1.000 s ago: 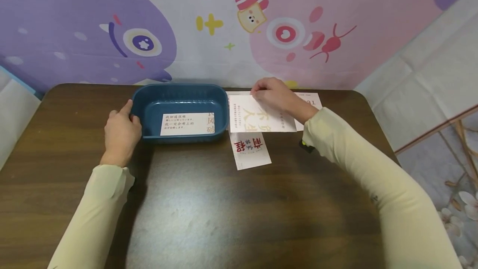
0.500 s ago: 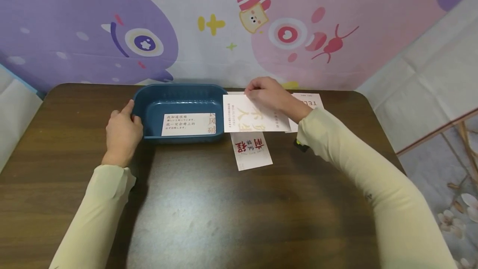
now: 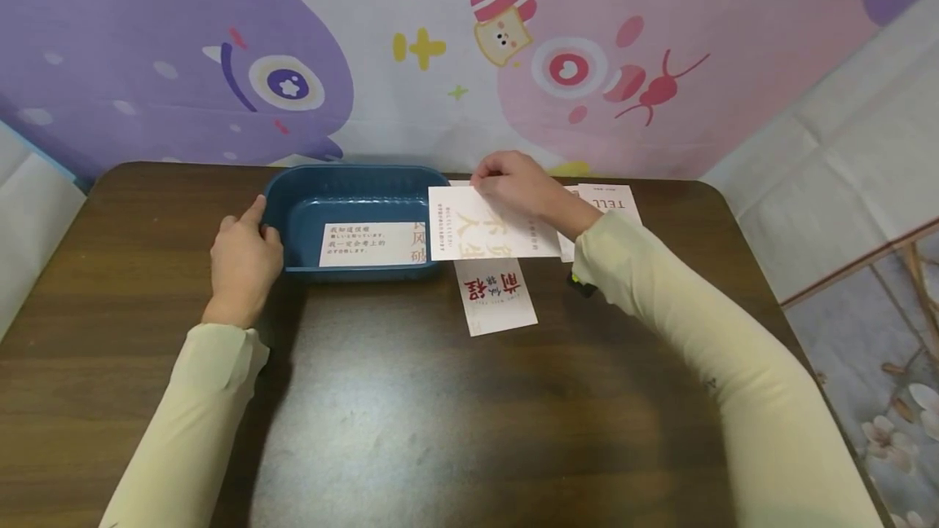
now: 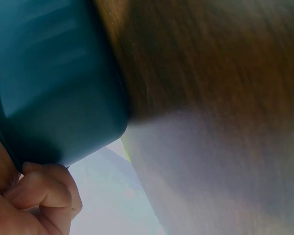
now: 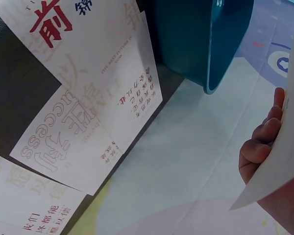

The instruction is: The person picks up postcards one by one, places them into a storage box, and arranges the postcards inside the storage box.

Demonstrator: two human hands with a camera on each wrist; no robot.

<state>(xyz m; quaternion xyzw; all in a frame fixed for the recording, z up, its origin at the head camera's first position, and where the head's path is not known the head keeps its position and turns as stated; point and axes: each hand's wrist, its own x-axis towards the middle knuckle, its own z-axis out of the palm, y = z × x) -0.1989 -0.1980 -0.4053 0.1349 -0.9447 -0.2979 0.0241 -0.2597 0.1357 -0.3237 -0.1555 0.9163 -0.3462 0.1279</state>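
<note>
A dark blue plastic basin (image 3: 352, 178) stands at the back of the wooden table, a white printed card (image 3: 363, 255) lying inside it. My left hand (image 3: 245, 267) grips the basin's left end; curled fingers (image 4: 49, 188) show at its rim in the left wrist view. With fingertips and thumb, my right hand (image 3: 521, 186) pinches the top edge of another white card (image 3: 458, 226). This held card hangs above the table, its left edge overlapping the basin's right rim in the head view. Under and beside it lie more cards, one with large red characters (image 3: 502, 300).
A card lettered TELL (image 3: 616, 200) lies right of my right hand. Several overlapping cards (image 5: 83, 122) show in the right wrist view, near the table's back edge. Behind the table (image 3: 440, 414) hangs a cartoon-printed cloth (image 3: 411, 104).
My right hand has carried the pinched card leftward, from beside the basin to over its right rim. More of the cards at right is uncovered. My left hand stays on the basin.
</note>
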